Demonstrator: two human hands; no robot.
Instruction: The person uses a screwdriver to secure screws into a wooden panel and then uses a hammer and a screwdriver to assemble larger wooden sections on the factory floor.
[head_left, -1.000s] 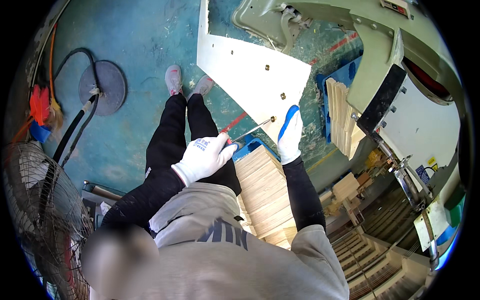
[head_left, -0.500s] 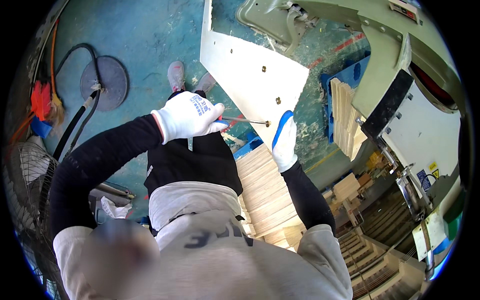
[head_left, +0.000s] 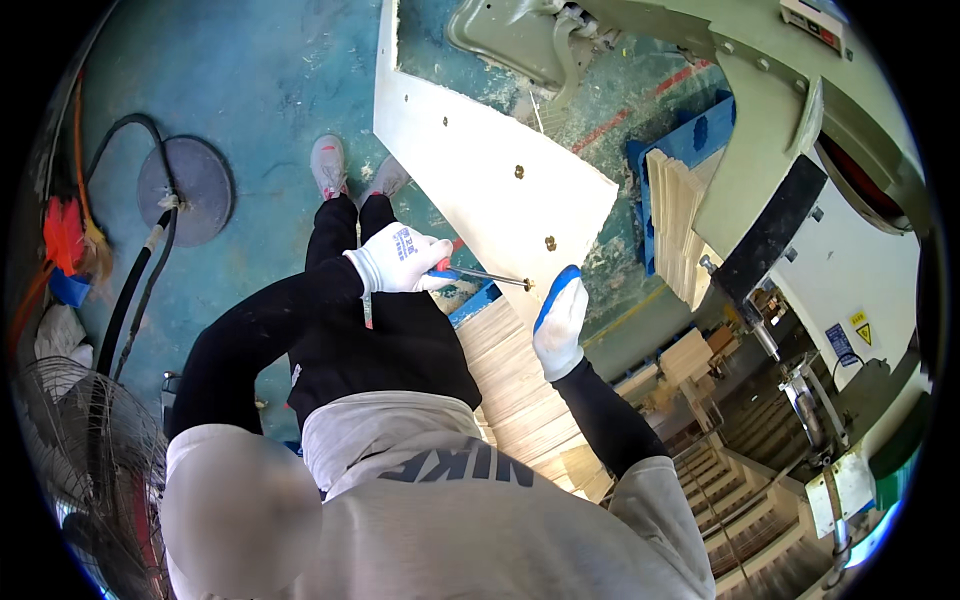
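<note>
1 pale panel [head_left: 470,170] stands tilted on the blue-green floor [head_left: 250,90], brass fittings dotting its face. Below it lies a stack of wooden boards [head_left: 515,385]. The right hand [head_left: 558,325], gloved, presses flat-fingered against the panel's lower edge. The left hand [head_left: 398,260] clenches a red-handled screwdriver [head_left: 478,275], its tip touching that edge.

Worn teal floor [head_left: 250,90] in bright light. Round grey disc [head_left: 185,190] with black hose [head_left: 135,290] far left; wire fan [head_left: 70,460] near left; pale green machine [head_left: 800,110] right.
</note>
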